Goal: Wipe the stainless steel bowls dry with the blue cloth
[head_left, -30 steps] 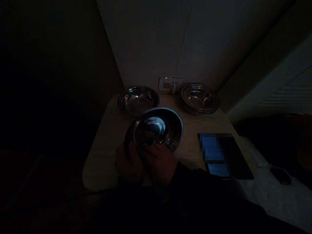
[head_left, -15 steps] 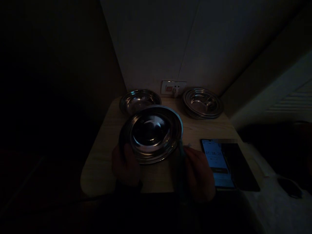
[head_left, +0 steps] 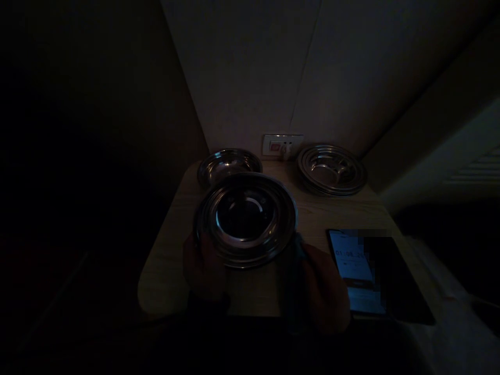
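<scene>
In the dim head view, a shiny round metal bowl (head_left: 246,216) is held tilted above the near part of the table. My left hand (head_left: 205,273) is closed on its lower left rim, thumb on the near face. Beside the lower right rim, my right hand (head_left: 327,291) is closed on a dark bluish cloth (head_left: 297,260) that hangs below the fingers. The cloth's upper end meets the rim. Darkness hides most finger detail and the bowl's far side.
Behind the held bowl, another metal bowl (head_left: 228,159) sits at the back left of the wooden table (head_left: 167,265). A stack of metal bowls (head_left: 332,169) stands back right. A lit phone (head_left: 353,263) lies at the right, below a wall socket (head_left: 282,146).
The bowl's tilt has shifted slightly, and its reflections differ. My right hand with the cloth is slightly lower at the rim. The whole view has moved a little.
</scene>
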{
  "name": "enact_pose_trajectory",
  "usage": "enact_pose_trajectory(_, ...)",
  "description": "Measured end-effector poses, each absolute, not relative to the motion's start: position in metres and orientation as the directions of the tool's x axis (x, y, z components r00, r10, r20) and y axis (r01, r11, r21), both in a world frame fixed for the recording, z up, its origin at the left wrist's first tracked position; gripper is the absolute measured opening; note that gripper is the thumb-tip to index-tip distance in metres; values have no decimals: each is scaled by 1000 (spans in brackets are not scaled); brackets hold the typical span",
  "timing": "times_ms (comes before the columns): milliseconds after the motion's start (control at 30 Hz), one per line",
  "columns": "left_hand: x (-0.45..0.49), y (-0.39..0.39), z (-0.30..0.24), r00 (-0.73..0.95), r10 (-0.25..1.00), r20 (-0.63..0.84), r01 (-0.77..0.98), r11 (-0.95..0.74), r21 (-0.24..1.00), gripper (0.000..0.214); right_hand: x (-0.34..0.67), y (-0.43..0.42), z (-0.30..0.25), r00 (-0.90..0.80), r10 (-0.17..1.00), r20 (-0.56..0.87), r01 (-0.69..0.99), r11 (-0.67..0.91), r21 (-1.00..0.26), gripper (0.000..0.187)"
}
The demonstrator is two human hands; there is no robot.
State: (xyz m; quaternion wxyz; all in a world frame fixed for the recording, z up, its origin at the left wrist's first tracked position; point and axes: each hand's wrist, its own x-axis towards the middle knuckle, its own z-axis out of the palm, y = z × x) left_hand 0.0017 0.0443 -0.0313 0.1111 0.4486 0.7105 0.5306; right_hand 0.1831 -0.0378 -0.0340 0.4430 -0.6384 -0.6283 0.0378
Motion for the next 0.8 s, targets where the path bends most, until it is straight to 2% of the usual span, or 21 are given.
enact_pose_trajectory(267,1,44,-28,-513,791,333,540,-4,842,27,182,-38,-33,117,825,553,778,271,-567,32)
enact_pose_trajectory(367,3,43,-28,-479,808,342,545,-32,838,26,178,-35,-29,-48,817,574,816,364,-449,28)
enact_pose_trajectory(467,4,43,-29,-459,820,343,544,-46,838,26,174,-29,-24,-212,855,474,872,385,-304,23)
enact_pose_trajectory(567,5,43,-30,-461,827,321,514,-46,857,26,172,-21,-16,-309,882,355,902,391,-185,20)
enact_pose_trajectory(633,5,44,-30,-472,827,304,476,-51,878,26,168,-14,-12,-364,871,329,895,425,-133,18)
enact_pose_trajectory(700,5,45,-30,-488,826,282,439,-46,897,26,159,-8,-11,-421,846,327,869,480,-125,15)
enact_pose_trajectory(800,3,47,-29,-501,837,222,399,-4,917,26,137,0,-14,-465,808,363,815,550,-182,12)
